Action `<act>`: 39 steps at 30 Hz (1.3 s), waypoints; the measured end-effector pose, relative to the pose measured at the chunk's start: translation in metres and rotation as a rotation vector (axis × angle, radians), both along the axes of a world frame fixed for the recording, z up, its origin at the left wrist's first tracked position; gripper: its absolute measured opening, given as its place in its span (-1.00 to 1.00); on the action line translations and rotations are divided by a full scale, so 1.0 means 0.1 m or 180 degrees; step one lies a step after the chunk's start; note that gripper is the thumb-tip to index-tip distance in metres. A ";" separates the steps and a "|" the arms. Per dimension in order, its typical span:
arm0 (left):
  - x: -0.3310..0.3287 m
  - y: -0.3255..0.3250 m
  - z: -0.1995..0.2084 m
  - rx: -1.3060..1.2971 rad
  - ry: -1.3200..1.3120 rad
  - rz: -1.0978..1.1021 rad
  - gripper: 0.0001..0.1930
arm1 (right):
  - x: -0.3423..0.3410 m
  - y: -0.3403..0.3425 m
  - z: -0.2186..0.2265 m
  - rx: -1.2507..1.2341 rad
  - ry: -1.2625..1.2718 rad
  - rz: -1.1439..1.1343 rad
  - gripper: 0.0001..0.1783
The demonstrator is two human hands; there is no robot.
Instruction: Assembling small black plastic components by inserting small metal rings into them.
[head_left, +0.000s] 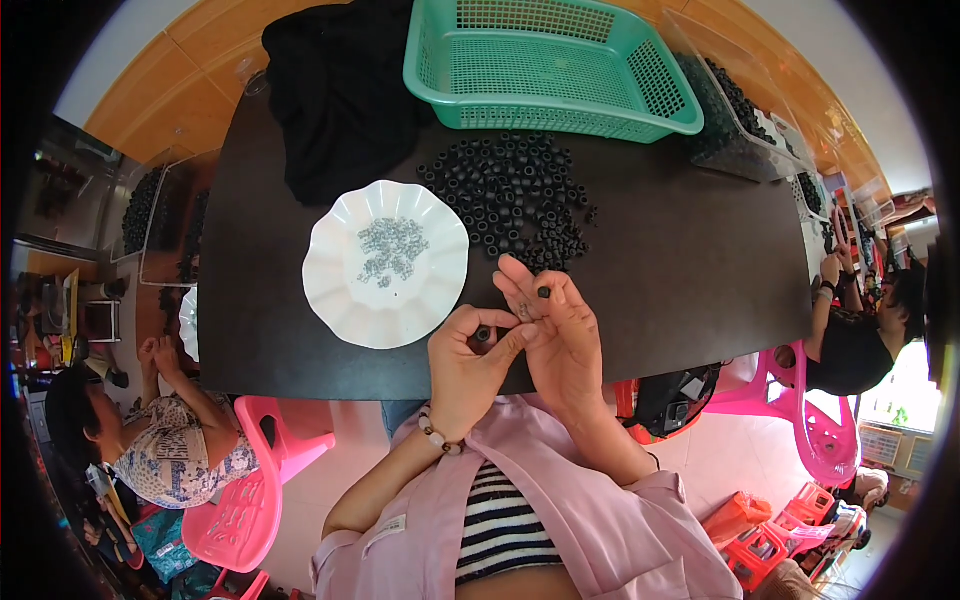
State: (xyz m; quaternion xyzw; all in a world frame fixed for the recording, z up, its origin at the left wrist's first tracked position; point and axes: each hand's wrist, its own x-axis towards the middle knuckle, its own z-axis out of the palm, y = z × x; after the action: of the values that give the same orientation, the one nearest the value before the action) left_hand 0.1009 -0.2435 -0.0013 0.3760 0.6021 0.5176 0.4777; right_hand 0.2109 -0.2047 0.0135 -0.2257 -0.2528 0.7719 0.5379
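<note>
My left hand (pixel 463 365) is closed with a small black hollow cylinder (pixel 483 333) in its curled fingers. Its thumb and fingertip meet the fingers of my right hand (pixel 565 350). That right hand is turned partly palm up, pinching another black cylinder (pixel 544 292) between thumb and forefinger. A few tiny clear pieces (pixel 524 311) seem to lie on its fingers; their exact shape is too small to tell. Beyond the left hand, a white scalloped plate (pixel 335 300) carries many tiny clear pieces (pixel 392 245). A pile of black cylinders (pixel 510 185) lies loose past my hands.
Behind the pile stands a green plastic basket (pixel 560 117). Black cloth (pixel 340 100) covers the table's (pixel 680 270) far left. Clear bins of black parts (pixel 735 130) stand at the right and left ends. One person (pixel 170 440) sits at left, another (pixel 860 330) at right, by pink chairs (pixel 240 515).
</note>
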 end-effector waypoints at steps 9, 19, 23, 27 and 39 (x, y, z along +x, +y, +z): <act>0.03 0.01 -0.01 0.0462 0.0820 0.0281 -0.83 | -0.02 0.00 -0.04 0.0002 -0.0109 0.0046 -0.75; -0.02 0.03 0.06 0.0655 0.1248 0.0335 -0.83 | -0.07 -0.03 -0.10 -0.0022 0.0040 0.0059 -0.77; -0.04 0.06 0.10 0.0589 0.1458 0.0177 -0.84 | -0.06 -0.03 -0.16 0.0140 -0.0156 -0.0005 -0.78; -0.04 0.07 0.13 0.0529 0.1736 -0.0144 -0.87 | -0.03 -0.03 -0.18 0.0007 -0.0124 -0.0019 -0.78; -0.08 0.07 0.17 0.0683 0.1305 0.0059 -0.92 | 0.13 0.14 -0.20 -0.0226 0.0214 -0.0253 -0.79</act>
State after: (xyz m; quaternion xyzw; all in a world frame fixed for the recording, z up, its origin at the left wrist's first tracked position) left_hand 0.0930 -0.2364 0.0154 0.5163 0.6315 0.4958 0.2979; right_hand 0.2243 -0.1907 -0.0069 -0.2285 -0.1978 0.7656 0.5679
